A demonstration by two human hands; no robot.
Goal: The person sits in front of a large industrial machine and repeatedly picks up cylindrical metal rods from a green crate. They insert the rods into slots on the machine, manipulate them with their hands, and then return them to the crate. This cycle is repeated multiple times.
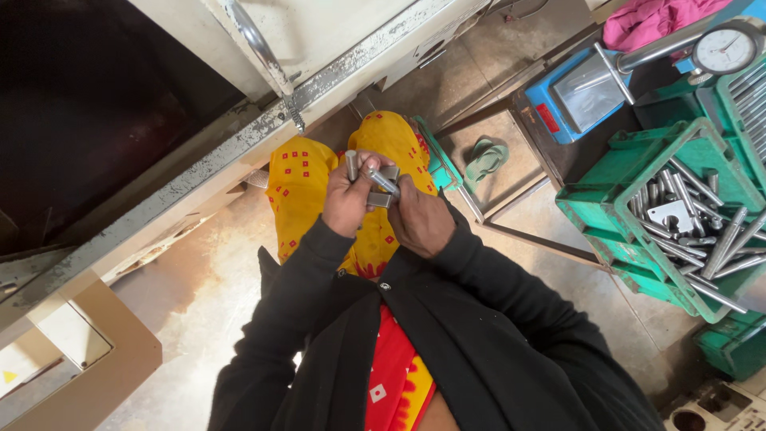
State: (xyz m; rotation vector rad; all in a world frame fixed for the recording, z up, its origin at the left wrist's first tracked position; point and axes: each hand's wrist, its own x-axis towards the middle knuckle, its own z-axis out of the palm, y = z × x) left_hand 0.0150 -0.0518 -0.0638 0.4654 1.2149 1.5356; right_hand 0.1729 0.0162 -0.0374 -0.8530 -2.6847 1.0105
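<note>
Worn concrete floor lies below the head camera, beside a grey machine edge (199,172). Over the lap, the left hand (347,199) grips a short steel pin (351,164) upright, while the right hand (419,219) clasps a small metal gauge block (383,185). Further right, a green crate (678,152) holds more pins.

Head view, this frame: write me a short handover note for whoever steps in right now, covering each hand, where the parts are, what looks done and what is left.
Left hand: closed around a short metal pin that stands upright out of the fist.
Right hand: fingers on a small metal gauge block held between both hands, over the lap.
Parts: a green crate at the right holds many loose metal pins. A dial gauge stands behind it.
Done: one pin picked up and brought to the block.
Left: whether the pin is seated in the block cannot be told; the crate is still well filled.
</note>
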